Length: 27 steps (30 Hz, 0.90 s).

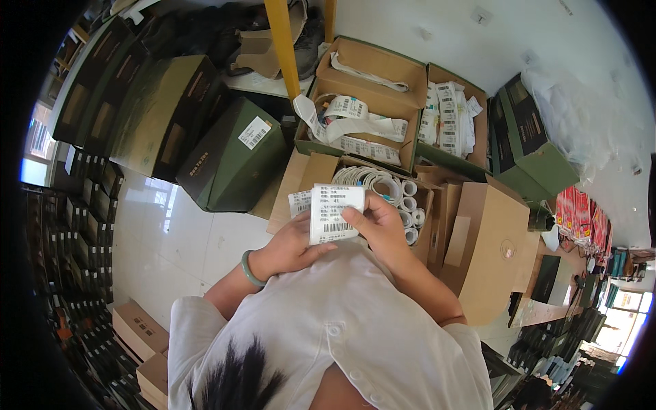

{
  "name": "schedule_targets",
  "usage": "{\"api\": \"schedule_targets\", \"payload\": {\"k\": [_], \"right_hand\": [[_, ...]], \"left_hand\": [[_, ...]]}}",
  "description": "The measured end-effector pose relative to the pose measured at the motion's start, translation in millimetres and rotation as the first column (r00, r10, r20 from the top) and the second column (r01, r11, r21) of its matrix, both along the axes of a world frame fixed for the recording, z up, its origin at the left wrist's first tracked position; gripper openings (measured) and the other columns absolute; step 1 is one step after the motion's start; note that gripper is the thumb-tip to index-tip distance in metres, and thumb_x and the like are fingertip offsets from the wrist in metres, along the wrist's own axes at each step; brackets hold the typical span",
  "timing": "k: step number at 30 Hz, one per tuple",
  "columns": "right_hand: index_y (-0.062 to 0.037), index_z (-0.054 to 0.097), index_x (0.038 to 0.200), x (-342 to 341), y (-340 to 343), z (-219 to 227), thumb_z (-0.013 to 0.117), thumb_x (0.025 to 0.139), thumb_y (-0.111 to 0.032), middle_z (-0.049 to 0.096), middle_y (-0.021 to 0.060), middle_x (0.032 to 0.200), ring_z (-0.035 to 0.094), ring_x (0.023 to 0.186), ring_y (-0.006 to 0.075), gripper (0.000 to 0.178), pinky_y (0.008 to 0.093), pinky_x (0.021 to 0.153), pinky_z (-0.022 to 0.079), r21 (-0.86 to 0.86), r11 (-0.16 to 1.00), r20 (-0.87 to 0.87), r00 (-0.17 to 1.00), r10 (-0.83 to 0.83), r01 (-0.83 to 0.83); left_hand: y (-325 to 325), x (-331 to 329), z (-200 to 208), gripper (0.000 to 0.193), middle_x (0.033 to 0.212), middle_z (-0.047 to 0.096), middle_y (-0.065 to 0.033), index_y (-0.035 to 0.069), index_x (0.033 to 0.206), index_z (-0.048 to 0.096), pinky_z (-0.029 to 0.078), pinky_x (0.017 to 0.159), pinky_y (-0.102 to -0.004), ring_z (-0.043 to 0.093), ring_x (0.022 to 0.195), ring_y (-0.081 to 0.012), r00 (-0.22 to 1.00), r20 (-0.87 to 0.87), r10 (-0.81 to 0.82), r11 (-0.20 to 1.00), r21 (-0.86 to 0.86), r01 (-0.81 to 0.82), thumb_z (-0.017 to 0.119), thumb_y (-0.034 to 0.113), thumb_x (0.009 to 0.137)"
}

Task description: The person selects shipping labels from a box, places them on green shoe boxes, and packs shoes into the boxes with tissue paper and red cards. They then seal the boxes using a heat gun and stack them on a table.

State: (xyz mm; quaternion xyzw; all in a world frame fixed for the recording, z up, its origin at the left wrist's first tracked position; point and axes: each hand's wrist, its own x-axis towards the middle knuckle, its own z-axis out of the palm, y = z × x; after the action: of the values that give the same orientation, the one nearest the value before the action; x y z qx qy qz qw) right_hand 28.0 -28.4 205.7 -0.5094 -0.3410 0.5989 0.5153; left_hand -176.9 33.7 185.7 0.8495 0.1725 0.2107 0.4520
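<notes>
Both my hands hold a folded strip of white barcode labels [335, 217] close in front of my chest. My left hand [292, 244], with a pale green bangle at its wrist, grips the strip's left side, its thumb near the lower edge. Across the right side my right hand [377, 222] is closed, its thumb pressed on the printed face. A second piece of label strip [298, 203] juts out at the left behind the front one. Just beyond my hands sits a cardboard box of label rolls [384, 183].
A dark green box lined in brown [372, 55] holds loose label strips; another box of labels [447, 119] stands beside it. Green shoeboxes [232, 164] are stacked at left. An upright carton [488, 246] stands at right, and a yellow post [281, 48] rises behind.
</notes>
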Motion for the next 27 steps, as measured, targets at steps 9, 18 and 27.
{"api": "schedule_targets", "payload": {"k": [9, 18, 27], "right_hand": [[0.0022, 0.065, 0.111, -1.4, -1.5, 15.7, 0.064, 0.094, -0.01, 0.062, 0.0032, 0.109, 0.059, 0.101, 0.0126, 0.02, 0.0272, 0.089, 0.047, 0.135, 0.991, 0.031, 0.999, -0.03, 0.026], [-0.0011, 0.059, 0.12, -11.5, 1.4, 15.0, 0.06, 0.098, -0.014, 0.064, 0.0027, 0.11, 0.059, 0.099, 0.0093, 0.025, 0.0259, 0.088, 0.048, 0.062, 0.997, -0.019, 0.998, -0.053, 0.054], [-0.0003, 0.052, 0.125, -11.4, 2.7, 26.4, 0.062, 0.097, -0.013, 0.066, 0.0069, 0.111, 0.062, 0.099, 0.0117, 0.032, 0.0264, 0.088, 0.05, 0.051, 0.981, -0.118, 0.977, -0.179, 0.186]], "left_hand": [[-9.2, -4.1, -0.6, 0.034, 0.117, 0.066, -0.0151, 0.0, 0.129, 0.055, 0.045, 0.097, -0.0356, 0.06, 0.112, -0.0258, 0.986, 0.117, 0.116, 0.862, -0.505, -0.042, 0.053, 0.019, 0.101], [-16.7, -3.3, 5.8, 0.038, 0.118, 0.066, -0.0097, -0.001, 0.132, 0.053, 0.047, 0.093, -0.0311, 0.061, 0.107, -0.0167, 0.963, 0.103, 0.248, 0.769, -0.626, -0.131, 0.048, 0.025, 0.104], [-22.1, 3.2, 19.5, 0.041, 0.13, 0.058, -0.0068, 0.0, 0.136, 0.05, 0.044, 0.1, -0.0309, 0.053, 0.118, -0.013, 0.951, 0.164, 0.263, 0.481, -0.876, 0.018, 0.049, 0.026, 0.104]]}}
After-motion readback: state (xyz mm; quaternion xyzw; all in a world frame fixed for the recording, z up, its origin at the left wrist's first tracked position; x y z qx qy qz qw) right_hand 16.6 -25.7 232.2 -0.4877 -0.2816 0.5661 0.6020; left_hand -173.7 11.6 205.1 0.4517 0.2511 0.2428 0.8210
